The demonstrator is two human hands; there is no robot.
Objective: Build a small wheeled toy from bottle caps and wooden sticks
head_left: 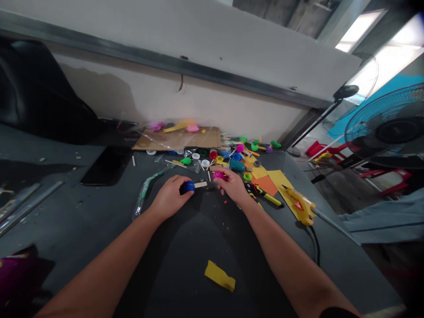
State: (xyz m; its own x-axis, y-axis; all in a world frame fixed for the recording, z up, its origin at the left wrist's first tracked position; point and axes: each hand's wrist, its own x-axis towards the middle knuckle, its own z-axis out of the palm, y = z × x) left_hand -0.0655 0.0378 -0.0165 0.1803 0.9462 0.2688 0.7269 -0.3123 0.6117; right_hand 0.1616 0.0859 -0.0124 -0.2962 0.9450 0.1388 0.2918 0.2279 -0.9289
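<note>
Over the middle of the dark table, my left hand [172, 195] grips a blue bottle cap [188, 187] between thumb and fingers. A flat pale wooden stick [200, 184] sticks out from the cap toward the right. My right hand [232, 185] is closed on a small bright pink round piece with light dots [218, 176]; its exact kind is unclear. The two hands are a short way apart, and the stick's end points at the pink piece without touching it. Loose bottle caps, such as a white cap [206, 163], lie just beyond my fingers.
A yellow glue gun [300, 207] with a black cord and a yellow cutter knife [270, 197] lie at the right. A black phone [106, 166] is at the left, cardboard [149, 141] against the wall, and a yellow scrap [220, 276] near me. A fan [394, 128] stands beyond the table.
</note>
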